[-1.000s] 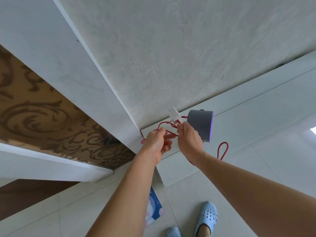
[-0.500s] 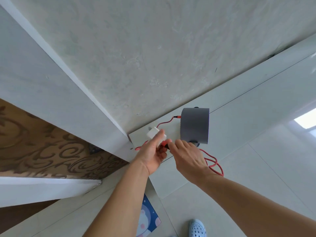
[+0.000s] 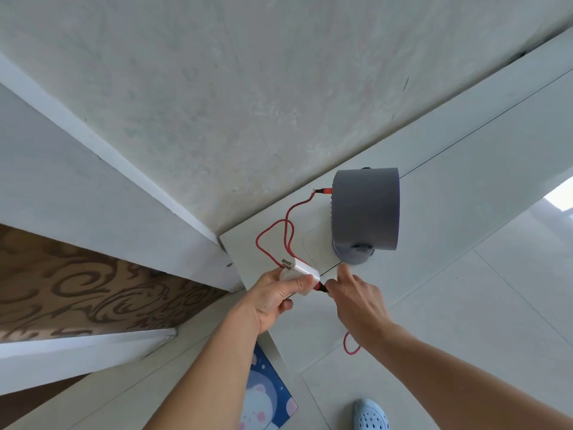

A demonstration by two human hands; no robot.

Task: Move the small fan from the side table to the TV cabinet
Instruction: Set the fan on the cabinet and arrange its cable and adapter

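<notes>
In the head view, the small fan (image 3: 366, 214) is now sitting on its own foot on the white tabletop (image 3: 465, 169), near the corner where the surface meets the textured wall (image 3: 248, 88). A second ago the right hand was carrying it just above this surface; half a second ago it was already down, and the right hand has since been drawing off it. That suggests the carry is done, if this surface is the TV cabinet, and only the lead is left to tidy.

The left hand (image 3: 276, 297), just in front of the fan, is closing its fingers (image 3: 302, 285) around the white plug adapter (image 3: 299, 274), prongs pointing away from the fan. The right hand (image 3: 359, 299), beside the left and nearer the fan's foot, is pinching the red connector at the adapter's end, with the forefinger stretched toward the fan. Whether it is pushing in or pulling out I cannot tell.

Counted: one fan, one adapter, one red cable (image 3: 279, 234) looping from the fan's back to the adapter with a second loop hanging below the right wrist, two hands, one pale blue clog (image 3: 370, 417) and one cartoon mat (image 3: 266, 395) on the floor below the fan.
</notes>
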